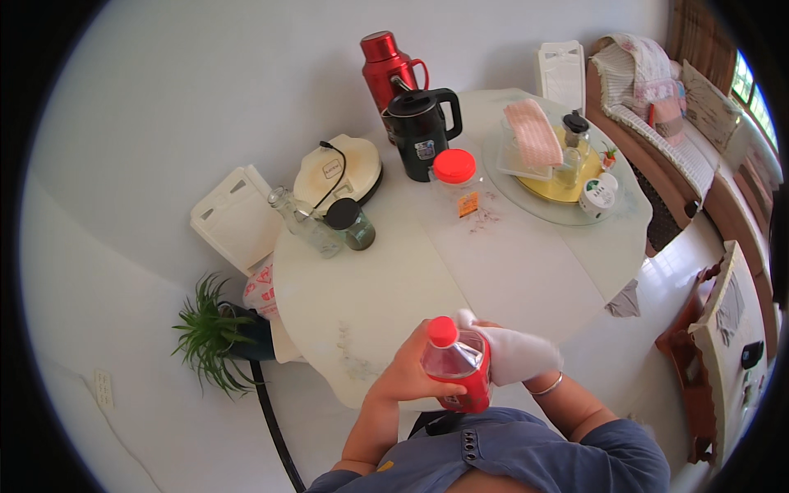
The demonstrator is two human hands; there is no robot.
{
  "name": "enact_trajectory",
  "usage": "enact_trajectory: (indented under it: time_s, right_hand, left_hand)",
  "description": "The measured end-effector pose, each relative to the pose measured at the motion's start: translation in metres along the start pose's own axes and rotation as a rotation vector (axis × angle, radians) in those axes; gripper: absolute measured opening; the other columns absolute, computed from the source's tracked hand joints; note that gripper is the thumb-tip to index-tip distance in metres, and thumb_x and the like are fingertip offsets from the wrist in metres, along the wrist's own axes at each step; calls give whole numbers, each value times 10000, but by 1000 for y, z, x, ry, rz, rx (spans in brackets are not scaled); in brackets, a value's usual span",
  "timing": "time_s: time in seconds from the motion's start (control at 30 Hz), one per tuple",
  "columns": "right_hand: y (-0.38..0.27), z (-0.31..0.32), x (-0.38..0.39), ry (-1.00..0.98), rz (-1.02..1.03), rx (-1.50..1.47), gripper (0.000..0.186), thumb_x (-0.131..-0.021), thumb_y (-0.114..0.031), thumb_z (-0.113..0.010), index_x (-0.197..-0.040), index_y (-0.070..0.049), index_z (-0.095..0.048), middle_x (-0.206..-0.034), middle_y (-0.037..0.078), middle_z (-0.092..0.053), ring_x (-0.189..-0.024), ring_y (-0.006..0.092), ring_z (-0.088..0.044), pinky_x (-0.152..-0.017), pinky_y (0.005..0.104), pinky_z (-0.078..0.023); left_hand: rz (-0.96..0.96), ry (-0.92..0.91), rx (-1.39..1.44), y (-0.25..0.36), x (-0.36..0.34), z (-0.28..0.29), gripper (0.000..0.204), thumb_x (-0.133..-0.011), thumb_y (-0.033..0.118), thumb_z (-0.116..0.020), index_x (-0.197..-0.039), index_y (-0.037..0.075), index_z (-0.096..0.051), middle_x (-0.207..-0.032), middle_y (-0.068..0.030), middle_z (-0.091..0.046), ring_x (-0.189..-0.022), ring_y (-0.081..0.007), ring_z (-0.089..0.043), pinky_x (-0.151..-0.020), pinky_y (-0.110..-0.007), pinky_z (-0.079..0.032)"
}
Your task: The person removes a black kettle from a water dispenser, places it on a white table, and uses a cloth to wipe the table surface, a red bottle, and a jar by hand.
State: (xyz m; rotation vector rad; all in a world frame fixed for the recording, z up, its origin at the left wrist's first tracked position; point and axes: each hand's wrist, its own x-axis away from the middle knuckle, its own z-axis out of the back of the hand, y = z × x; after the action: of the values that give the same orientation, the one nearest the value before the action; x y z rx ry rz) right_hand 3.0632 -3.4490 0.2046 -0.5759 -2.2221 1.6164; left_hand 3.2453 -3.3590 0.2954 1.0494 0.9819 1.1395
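Observation:
My left hand (404,368) is wrapped round the side of a plastic bottle (470,394) with a red label and a red screw cap (442,331). The bottle is upright, close to my body at the near edge of the table. A white cloth (519,355) covers most of my right hand (540,381), which presses it against the bottle's right side. The cloth hides most of that hand's fingers, and its outer end is blurred.
On the round pale table (378,296) stand a glass bottle (308,226), a dark-lidded jar (352,223), a white round appliance (349,168), a black kettle (419,135), a red thermos (386,74) and a red-lidded jar (454,171). A glass turntable (526,193) holds several items. A potted plant (215,333) is left.

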Motion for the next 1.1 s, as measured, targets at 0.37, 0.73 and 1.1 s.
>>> enact_trajectory:
  time_s: [0.37,0.73,1.1]
  right_hand:
    - [-21,-39,44,-279,150,-554,394,-868,-166,-498,-1195,33,-405,-1116,156,-532,-946,170,-552,-843,286,-452]
    - [-15,-112,93,676,270,-574,377,-923,-335,-377,-1148,-45,-462,-995,78,-564,-881,132,-547,-759,268,-471]
    - [-58,-143,169,1193,355,142,285,-919,-283,-420,-1033,-52,-542,-776,-31,-534,-687,20,-478,-569,175,-401]
  left_hand:
    - [-126,-88,359,-12,-5,-8,775,-523,281,-831,-1158,10,-477,-1222,-107,-429,-1129,-212,-425,-913,-357,-372]
    - [-87,-117,292,25,48,-57,978,-650,316,-750,-1340,31,-117,-1296,-168,-319,-1182,-252,-379,-933,-375,-380]
    - [-101,-495,311,9,68,-115,948,-588,165,-764,-1305,44,-155,-1256,-175,-343,-1160,-263,-392,-938,-372,-370]
